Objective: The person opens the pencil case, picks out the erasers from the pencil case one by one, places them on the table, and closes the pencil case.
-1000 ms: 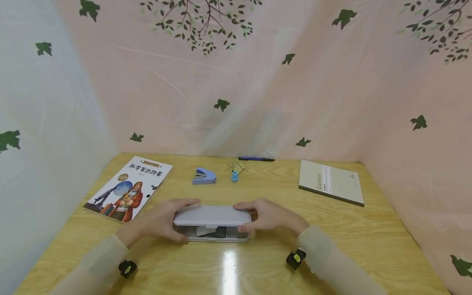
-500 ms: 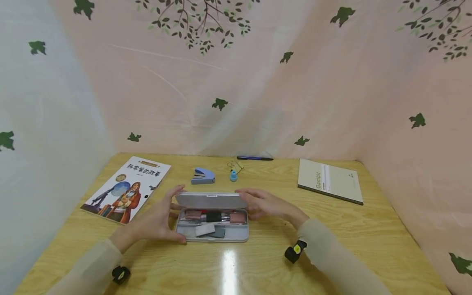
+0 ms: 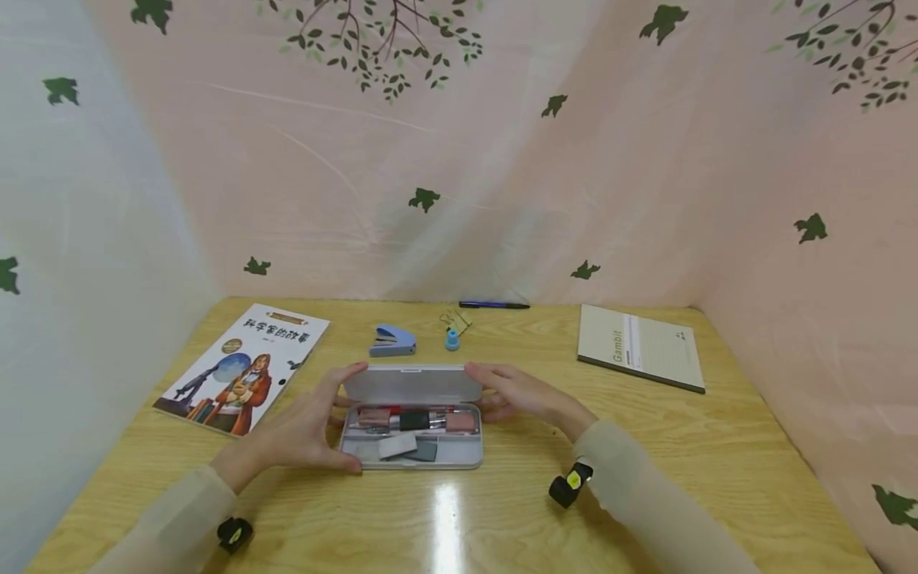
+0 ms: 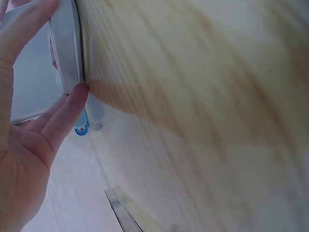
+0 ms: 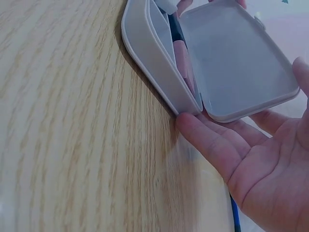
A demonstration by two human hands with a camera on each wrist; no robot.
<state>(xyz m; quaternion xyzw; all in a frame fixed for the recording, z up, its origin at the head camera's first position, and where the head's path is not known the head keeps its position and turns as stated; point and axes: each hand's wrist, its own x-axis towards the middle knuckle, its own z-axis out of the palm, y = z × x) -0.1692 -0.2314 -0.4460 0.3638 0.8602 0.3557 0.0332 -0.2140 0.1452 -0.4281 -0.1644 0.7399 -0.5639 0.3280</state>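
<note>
A light grey pencil case point(image 3: 459, 454) lies on the table with its lid point(image 3: 412, 386) raised and tipped back. Inside, pens with pink and black grips point(image 3: 413, 420) fill the rear compartment. A white eraser point(image 3: 398, 446) overlaps a dark grey one point(image 3: 423, 452) in the front. My left hand point(image 3: 308, 430) spans the case's left end, thumb at the front corner and fingers at the back by the lid. At the right end my right hand point(image 3: 527, 396) holds the lid, its thumb on the lid's edge and its fingers behind, with one fingertip against the case's side in the right wrist view.
Behind the case stand a blue stapler point(image 3: 392, 341), a small blue bottle-shaped item point(image 3: 452, 340) and a gold binder clip point(image 3: 459, 320). A blue pen point(image 3: 493, 304) lies at the back edge. An illustrated book point(image 3: 244, 367) is at left, a notebook point(image 3: 641, 348) at right.
The pencil case's lid has swung up and back from nearly closed, uncovering the pens and erasers. Both hands' upper fingers and thumbs rose with it; over the last half second little moved.
</note>
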